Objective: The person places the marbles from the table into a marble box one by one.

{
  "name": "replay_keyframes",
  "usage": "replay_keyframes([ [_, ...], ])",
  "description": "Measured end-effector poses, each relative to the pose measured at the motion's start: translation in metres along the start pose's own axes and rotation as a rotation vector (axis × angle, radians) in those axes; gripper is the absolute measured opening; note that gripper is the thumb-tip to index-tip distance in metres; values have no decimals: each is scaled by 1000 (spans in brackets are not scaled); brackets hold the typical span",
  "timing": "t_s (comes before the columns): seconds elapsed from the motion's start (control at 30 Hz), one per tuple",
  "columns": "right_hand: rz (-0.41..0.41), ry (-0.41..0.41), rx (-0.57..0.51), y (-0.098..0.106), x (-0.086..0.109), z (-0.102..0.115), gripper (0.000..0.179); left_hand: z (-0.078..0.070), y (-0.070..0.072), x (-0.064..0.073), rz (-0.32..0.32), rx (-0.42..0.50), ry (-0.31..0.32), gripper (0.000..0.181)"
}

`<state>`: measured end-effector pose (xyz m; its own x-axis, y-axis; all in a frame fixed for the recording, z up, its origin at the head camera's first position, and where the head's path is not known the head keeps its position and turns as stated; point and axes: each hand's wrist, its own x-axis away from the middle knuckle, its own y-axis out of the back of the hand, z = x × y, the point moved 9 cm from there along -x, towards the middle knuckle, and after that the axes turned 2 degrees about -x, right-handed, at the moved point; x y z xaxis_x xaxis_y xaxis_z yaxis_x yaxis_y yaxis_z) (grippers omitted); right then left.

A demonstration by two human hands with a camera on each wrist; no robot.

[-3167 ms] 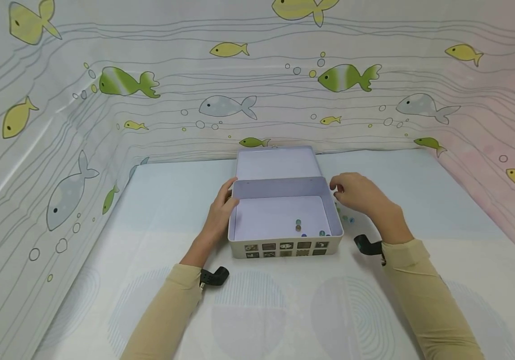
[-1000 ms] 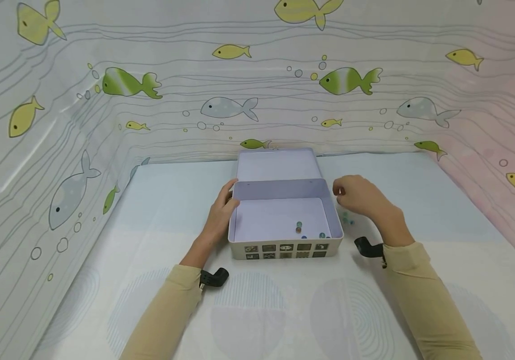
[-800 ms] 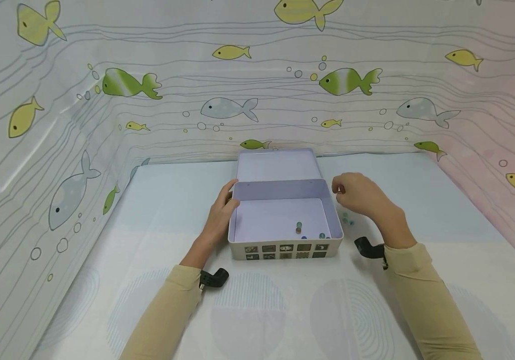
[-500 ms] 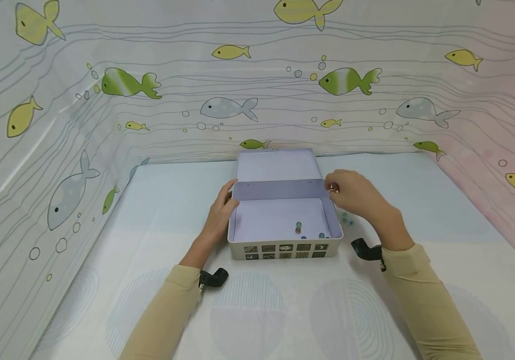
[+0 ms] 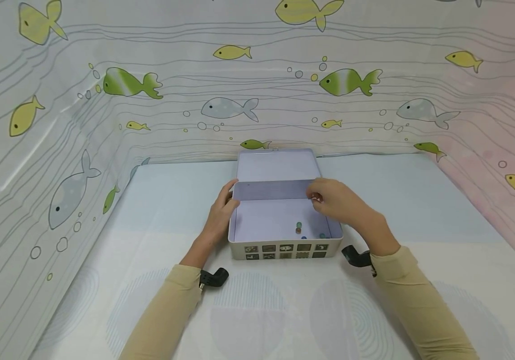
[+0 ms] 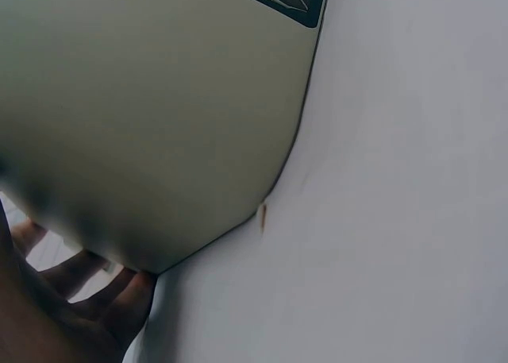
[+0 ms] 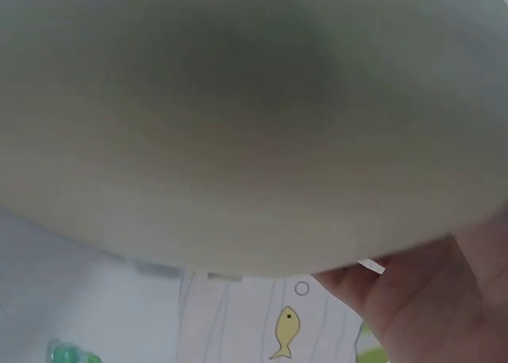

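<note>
A shallow pale tin box [image 5: 236, 252] stands with its hinged lid [image 5: 277, 165] folded back behind it. My left hand [image 5: 215, 217] holds its left wall, thumb on the rim; the left wrist view shows fingers [image 6: 127, 307] at the outer wall's corner. My right hand [image 5: 340, 202] is over the box's right back part, thumb and fingers pinched round a small marble that they mostly hide. Inside the box, several glass marbles lie toward the front right, among them a green marble [image 5: 299, 225] and a brown marble [image 5: 298, 231].
Green marbles [image 7: 65, 353] lie on the table outside the box's right side; my right arm covers that spot in the head view. A fish-patterned sheet [image 5: 172, 50] hangs behind and along both sides. Pale cloth [image 5: 248, 320] covers the table.
My right hand has left the table beside the box and crossed leftward over the right rim to above the inside. The left hand and the box keep their places.
</note>
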<state>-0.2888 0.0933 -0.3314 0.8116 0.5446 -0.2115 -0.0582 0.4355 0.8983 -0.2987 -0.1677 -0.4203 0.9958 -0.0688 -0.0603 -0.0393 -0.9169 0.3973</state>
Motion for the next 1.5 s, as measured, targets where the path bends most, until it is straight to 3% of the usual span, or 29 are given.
replay_keyframes([
  [0.2,43,26,20,-15,-3,5,15,0,-1,1,-22,-11,-17,59],
  [0.37,86,29,36,-28,-3,8,14,-1,-1,2,0,3,12,58],
  [0.63,135,66,77,-49,-1,18,11,-37,0,20,34,4,13,60],
  [0.7,148,71,93,-54,-1,19,10,-40,1,21,33,-2,7,59],
  [0.8,172,63,98,-59,-1,21,9,-35,1,18,32,2,8,59],
  [1.07,217,48,81,-63,0,25,9,-3,0,2,13,21,7,58],
  [1.23,229,53,120,-64,-1,26,12,-1,1,0,-11,8,-24,58],
  [1.5,221,54,124,-65,0,24,13,-6,1,3,20,17,-1,59],
])
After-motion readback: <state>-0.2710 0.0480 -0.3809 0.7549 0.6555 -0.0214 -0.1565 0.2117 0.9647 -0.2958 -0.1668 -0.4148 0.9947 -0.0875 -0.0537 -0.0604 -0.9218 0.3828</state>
